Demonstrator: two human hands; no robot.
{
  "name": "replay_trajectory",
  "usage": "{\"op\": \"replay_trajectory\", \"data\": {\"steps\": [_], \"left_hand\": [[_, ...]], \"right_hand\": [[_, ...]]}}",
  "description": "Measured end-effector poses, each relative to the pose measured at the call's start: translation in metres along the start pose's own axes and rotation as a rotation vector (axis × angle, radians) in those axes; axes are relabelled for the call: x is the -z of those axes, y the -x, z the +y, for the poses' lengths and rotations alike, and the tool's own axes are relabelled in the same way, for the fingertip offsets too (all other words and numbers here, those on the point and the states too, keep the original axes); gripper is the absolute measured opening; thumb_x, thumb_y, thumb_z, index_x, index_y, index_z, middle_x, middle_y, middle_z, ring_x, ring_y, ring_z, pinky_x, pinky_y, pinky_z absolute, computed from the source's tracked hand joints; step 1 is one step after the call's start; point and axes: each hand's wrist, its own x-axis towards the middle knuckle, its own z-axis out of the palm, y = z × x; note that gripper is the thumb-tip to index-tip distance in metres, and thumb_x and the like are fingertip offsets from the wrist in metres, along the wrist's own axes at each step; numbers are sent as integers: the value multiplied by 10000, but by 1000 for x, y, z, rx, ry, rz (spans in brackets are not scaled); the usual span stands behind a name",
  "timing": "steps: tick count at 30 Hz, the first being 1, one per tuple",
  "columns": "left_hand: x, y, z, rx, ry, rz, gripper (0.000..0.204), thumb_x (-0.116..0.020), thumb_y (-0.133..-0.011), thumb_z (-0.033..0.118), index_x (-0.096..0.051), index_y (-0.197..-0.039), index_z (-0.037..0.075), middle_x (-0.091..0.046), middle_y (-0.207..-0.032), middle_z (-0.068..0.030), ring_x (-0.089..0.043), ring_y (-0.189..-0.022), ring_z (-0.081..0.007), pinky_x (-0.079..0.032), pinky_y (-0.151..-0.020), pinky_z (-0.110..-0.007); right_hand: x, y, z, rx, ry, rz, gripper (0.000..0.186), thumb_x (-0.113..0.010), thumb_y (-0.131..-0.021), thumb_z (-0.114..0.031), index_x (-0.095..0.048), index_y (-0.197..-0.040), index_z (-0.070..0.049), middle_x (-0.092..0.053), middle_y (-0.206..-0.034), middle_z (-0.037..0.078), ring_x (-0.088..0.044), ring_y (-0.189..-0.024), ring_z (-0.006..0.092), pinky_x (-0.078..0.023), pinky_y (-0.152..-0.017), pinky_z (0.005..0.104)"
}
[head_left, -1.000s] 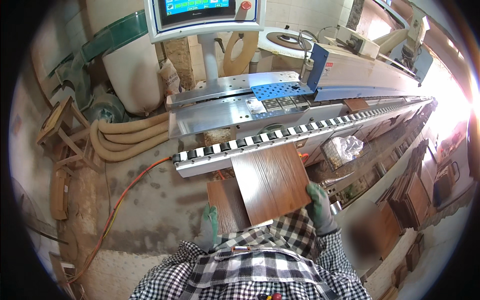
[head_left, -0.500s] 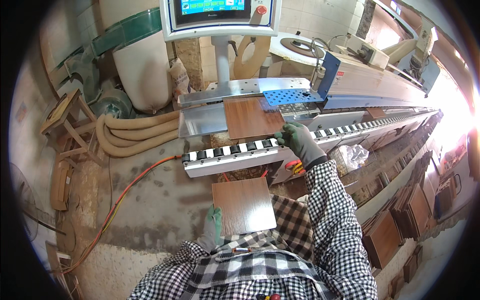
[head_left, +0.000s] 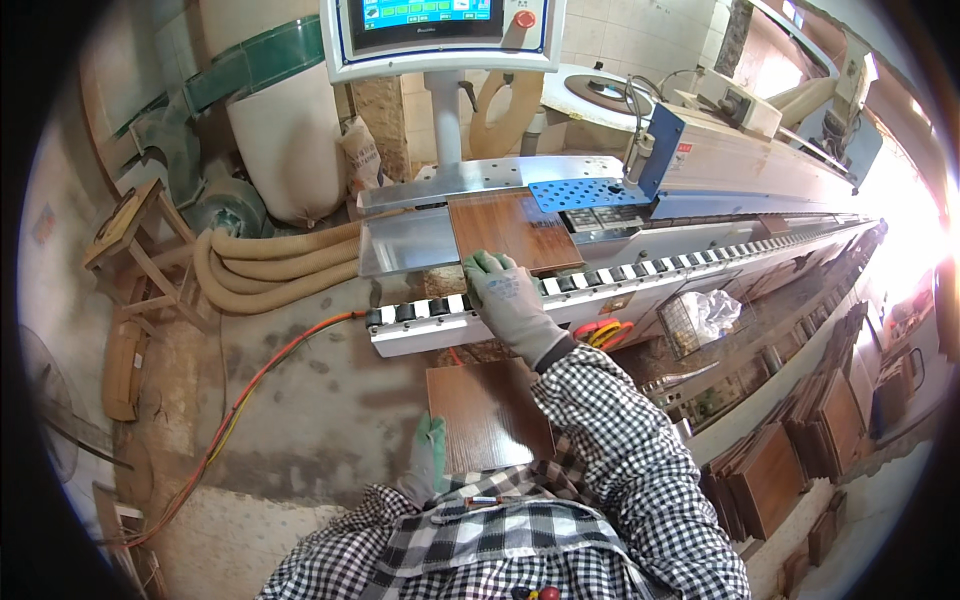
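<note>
A brown wood-grain panel (head_left: 515,225) lies flat on the machine's metal infeed table (head_left: 405,245), its far right corner beneath a blue perforated plate (head_left: 590,194). My right hand (head_left: 508,300), in a grey and green glove, reaches over the roller rail with its fingers curled against the near-left part of that panel's edge. A second wood-grain panel (head_left: 485,415) is held in front of my body. My left hand (head_left: 428,455), gloved alike, grips it at its left edge; part of its right side is hidden behind my right forearm.
The black-and-white roller rail (head_left: 420,325) runs off to the far right beside the long machine body (head_left: 750,165). A control screen (head_left: 430,25) stands above. Beige hoses (head_left: 290,265) and an orange cable (head_left: 270,365) lie at left. Stacked panels (head_left: 770,480) lean at right.
My right hand has moved left along the near edge of the panel on the machine, to its near-left part. That panel has shifted slightly right. My left hand and its panel have barely moved.
</note>
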Motion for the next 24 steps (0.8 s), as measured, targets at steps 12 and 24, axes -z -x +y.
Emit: {"op": "replay_trajectory", "data": {"steps": [12,24], "left_hand": [[-1,9,14,-182,-361,-157,347,-531,-1075,137,-551,-1411,53,-540,-1002,76,-530,-904,-25,-474,-829,-171],[7,3,9,-93,-250,-214,371,-488,-1102,192,-530,-1420,4,-604,-1131,18,-545,-988,-39,-479,-890,-210]], "right_hand": [[9,-6,-9,38,200,-127,474,-656,-879,-151,-608,-1350,-173,-602,-1122,35,-641,-1048,240,-581,-819,410],[10,-3,2,-10,228,-119,429,-629,-916,-204,-637,-1344,-228,-614,-1108,17,-648,-1063,231,-572,-821,399]]}}
